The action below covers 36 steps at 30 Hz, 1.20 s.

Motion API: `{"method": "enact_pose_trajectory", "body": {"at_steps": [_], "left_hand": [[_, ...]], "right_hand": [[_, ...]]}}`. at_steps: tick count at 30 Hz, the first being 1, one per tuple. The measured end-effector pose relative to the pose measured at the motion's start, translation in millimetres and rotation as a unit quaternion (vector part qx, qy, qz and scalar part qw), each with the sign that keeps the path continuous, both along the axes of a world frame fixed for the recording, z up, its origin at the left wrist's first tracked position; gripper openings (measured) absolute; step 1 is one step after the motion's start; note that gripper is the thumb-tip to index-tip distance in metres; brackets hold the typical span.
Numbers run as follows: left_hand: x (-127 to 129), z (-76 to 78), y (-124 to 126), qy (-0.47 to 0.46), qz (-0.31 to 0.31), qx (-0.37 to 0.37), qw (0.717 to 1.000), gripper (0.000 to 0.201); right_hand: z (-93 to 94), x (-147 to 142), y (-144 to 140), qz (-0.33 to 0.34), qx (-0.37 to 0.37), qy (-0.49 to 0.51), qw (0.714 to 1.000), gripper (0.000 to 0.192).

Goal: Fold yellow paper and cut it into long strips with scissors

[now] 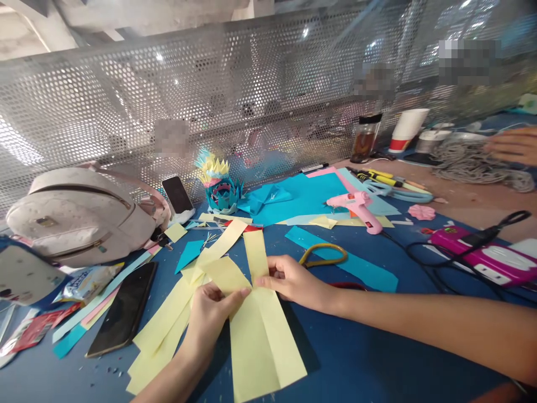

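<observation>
I see my left hand (212, 313) and right hand (289, 280) pinching a creased yellow sheet (260, 336); loose yellow strips (168, 324) beside my left hand look unfolded.

yellow paper strips (255, 336): matt paper, creased
table (356, 358): blue, matt, smooth
screen (251, 89): perforated metal, shiny
backpack (79, 215): pale textured cloth
glue gun (356, 208): pink plastic; phone (123, 316): glossy black

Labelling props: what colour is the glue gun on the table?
Pink glue gun, with a lighter pink handle; the head view shows it clearly.
</observation>
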<state>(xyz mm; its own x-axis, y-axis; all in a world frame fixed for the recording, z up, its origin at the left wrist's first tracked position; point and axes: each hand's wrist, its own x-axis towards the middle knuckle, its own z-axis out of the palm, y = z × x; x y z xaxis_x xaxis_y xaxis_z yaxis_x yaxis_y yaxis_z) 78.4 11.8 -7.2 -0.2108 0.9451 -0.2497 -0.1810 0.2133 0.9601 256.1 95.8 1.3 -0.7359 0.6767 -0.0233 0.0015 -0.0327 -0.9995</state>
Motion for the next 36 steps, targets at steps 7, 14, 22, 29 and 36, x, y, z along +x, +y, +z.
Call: {"method": "enact_pose_trajectory", "body": {"at_steps": [7, 14, 22, 29, 36], "left_hand": [[-3, -1.5, 2, 0.014, 0.002, 0.016, 1.0, 0.049], [-7, -5.5, 2, 0.032, -0.021, 0.015, 0.999, 0.049], [-4, 9.0, 2, 0.023, -0.076, -0.001, 0.997, 0.049], [-7, 5.2, 3, 0.019, -0.064, -0.007, 0.998, 0.053], [-7, 6.7, 1, 0.026, -0.036, -0.019, 0.999, 0.049]], "right_hand": [[-3.4, -1, 2, -0.007, 0.005, -0.031, 0.999, 0.041], [-3.1, -2, 0, -0.023, 0.004, 0.009, 1.0, 0.036], [-1.7, 0, -1, -0.021, 0.006, -0.004, 1.0, 0.041], [-2.4, 0, -1, -0.017, 0.008, -0.015, 1.0, 0.032], [-1.1, 0, -1, -0.015, 0.011, -0.002, 1.0, 0.029]]}}
